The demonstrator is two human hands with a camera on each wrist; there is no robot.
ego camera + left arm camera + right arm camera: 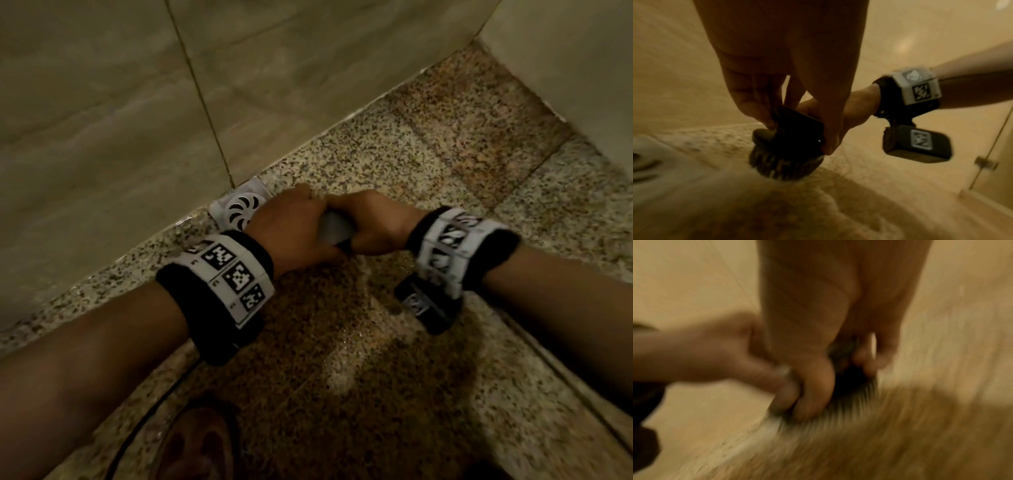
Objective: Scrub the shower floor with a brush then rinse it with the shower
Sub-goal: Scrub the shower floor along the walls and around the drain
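Down, brush on shower floor

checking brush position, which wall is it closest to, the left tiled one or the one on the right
The left tiled wall. The brush is on the floor beside the drain at that wall's foot; the right wall lies well across the floor.

One brush, held between two hands: the left hand and the right hand, both gripping it from opposite sides. One floor drain, just beyond the left hand. Two marker wristbands, one behind each hand: the left wristband and the right wristband. One sandalled foot, well behind the left hand.
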